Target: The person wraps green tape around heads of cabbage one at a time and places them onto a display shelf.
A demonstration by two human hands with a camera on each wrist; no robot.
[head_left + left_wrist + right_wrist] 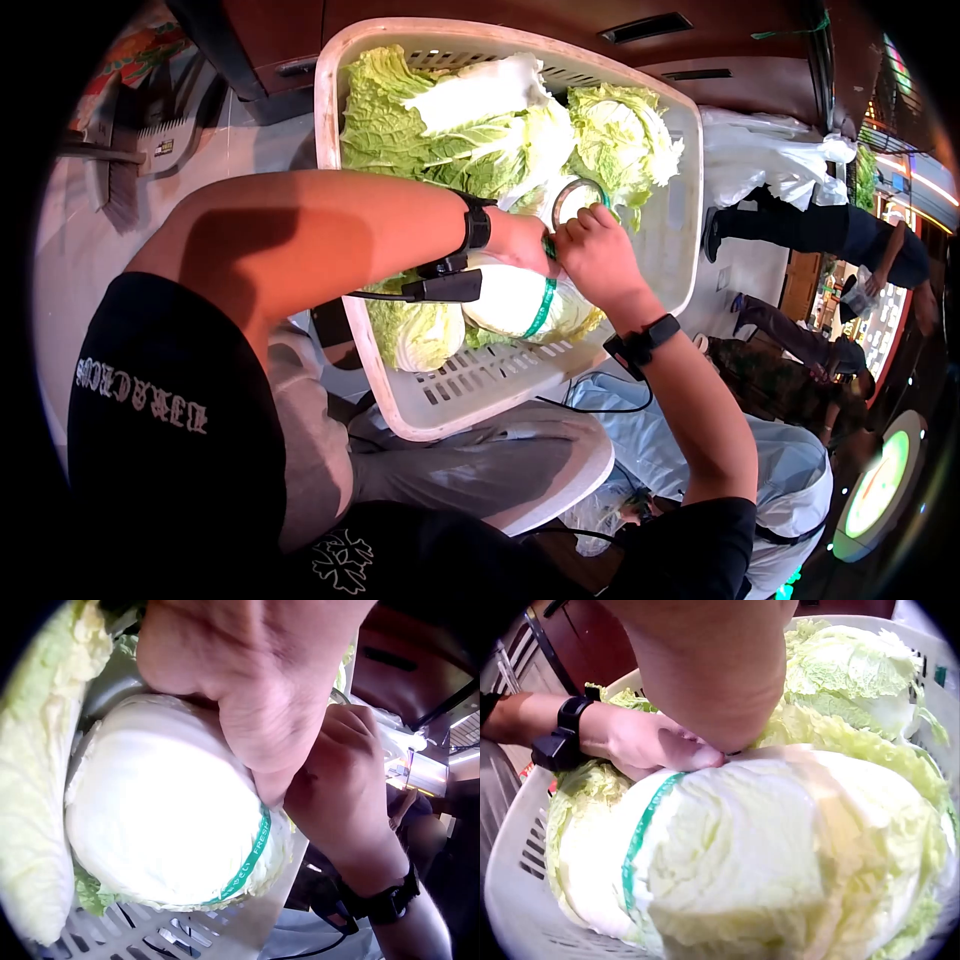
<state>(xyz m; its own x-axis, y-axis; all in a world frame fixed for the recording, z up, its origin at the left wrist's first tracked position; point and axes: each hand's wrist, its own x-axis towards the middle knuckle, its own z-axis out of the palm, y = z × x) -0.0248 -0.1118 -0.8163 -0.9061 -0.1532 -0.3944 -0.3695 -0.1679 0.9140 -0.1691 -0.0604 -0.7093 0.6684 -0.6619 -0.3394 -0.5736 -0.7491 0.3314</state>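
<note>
A white-and-green cabbage lies in the basket with a printed green tape around it. My left hand rests at the cabbage's top, its thumb and fingers pinching the tape. Against it, my right hand has its fingers curled on the tape, beside a ring-shaped roll. The two hands touch; most fingertips are hidden.
The white slotted basket holds several more cabbages. Brown cabinets stand behind it, a broom and dustpan at the left. White plastic bags lie beyond the basket at the right, where other people stand.
</note>
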